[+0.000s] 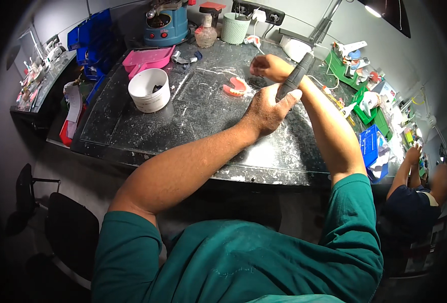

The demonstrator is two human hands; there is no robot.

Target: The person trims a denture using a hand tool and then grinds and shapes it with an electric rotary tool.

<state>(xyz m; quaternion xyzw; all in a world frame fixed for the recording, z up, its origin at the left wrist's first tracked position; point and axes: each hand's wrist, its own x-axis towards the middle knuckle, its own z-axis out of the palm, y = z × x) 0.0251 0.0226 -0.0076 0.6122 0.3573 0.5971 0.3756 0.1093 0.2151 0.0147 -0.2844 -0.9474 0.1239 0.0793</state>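
My left hand (272, 108) grips a black cylindrical handpiece (298, 74), held tilted up toward the right. My right hand (268, 67) is just beyond it, its forearm passing behind the tool; its fingers are loosely bent and apart, with nothing visible in them. A pink denture (236, 87) lies on the dusty dark worktop (193, 131) below and left of my right hand. To the left stands a white plastic tub (149, 101) with dark pieces inside.
Pink tray (135, 60), blue machine (165, 28), bottle (206, 35) and pale cup (233, 30) line the back. Blue bins (87, 38) stand left; green (360, 103) and blue trays (372, 146) right. A chair (67, 227) is lower left; another person (420, 197) works at far right.
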